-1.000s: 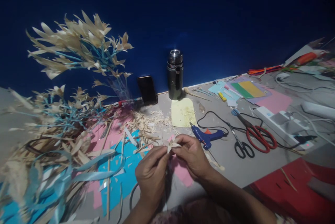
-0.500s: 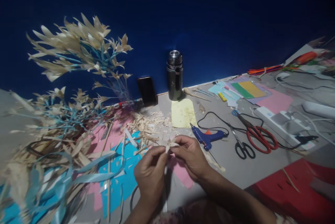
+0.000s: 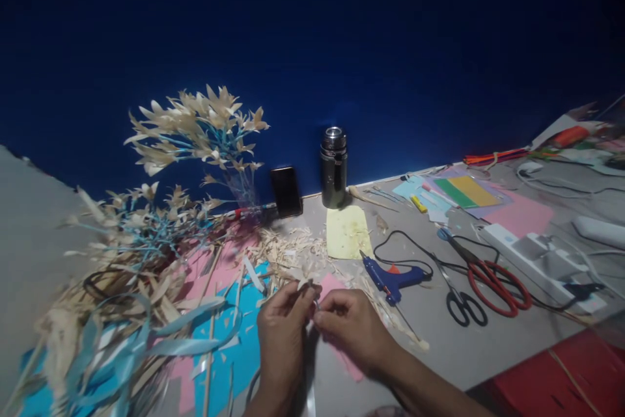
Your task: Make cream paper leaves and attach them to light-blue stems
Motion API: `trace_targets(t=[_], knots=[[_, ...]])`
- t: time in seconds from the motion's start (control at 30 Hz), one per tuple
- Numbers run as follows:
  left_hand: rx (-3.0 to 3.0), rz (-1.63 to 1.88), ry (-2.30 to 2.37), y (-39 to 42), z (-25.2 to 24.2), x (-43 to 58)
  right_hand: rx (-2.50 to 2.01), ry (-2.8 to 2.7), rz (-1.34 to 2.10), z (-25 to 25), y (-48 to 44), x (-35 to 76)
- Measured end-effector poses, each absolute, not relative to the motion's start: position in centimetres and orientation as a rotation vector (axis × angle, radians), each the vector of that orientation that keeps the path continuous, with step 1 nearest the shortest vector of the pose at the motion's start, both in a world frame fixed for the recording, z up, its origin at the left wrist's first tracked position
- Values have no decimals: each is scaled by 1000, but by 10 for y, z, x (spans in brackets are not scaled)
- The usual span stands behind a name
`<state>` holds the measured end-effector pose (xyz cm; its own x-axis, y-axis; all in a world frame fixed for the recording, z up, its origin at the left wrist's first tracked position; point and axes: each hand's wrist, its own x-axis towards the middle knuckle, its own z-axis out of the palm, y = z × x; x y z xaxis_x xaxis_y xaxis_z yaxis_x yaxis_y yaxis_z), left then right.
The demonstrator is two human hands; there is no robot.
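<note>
Near the front middle of the table my left hand (image 3: 284,322) pinches a small cream-coloured handmade flower (image 3: 306,279), seemingly of dried husk, just under its petals. My right hand (image 3: 352,326) is closed beside it, thumb and forefinger at a thin bluish stem (image 3: 317,304) below the flower; the fingers partly hide it. Beneath both hands lies a strip of pink paper (image 3: 336,352). A blue hot glue gun (image 3: 393,277) rests to the right of my right hand, its tip by a yellow sheet (image 3: 346,229).
Black-handled scissors (image 3: 466,308) and red-handled scissors (image 3: 502,287) lie to the right, near a white power strip (image 3: 522,267). A flask (image 3: 334,173) and a phone (image 3: 286,192) stand by the wall. Flowers (image 3: 195,127), husks (image 3: 68,345) and blue ribbon (image 3: 188,345) fill the left.
The view has tilted up, so the things appear lower. My right hand has moved from the flower's petals down to the stem. My left hand keeps hold of the flower.
</note>
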<state>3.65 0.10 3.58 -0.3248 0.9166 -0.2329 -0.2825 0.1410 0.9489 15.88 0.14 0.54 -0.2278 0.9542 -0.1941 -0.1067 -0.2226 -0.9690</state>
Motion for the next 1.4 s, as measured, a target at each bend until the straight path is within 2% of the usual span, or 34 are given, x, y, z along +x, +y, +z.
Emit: trace_targets(t=[0.23,0.73,1.03,1.4], knots=[[782,1381,1325,0,35,32,-1168,-1127,1598,6,2,160],[430,1362,1138,10,34,37,-1180,-1198,1596,13,3,162],[525,1288,1150,8,35,36,-1226,-1095,1708,14,9,162],[551,1402,1133,7,39,28,-1185,-1196,1687,-4,4,158]])
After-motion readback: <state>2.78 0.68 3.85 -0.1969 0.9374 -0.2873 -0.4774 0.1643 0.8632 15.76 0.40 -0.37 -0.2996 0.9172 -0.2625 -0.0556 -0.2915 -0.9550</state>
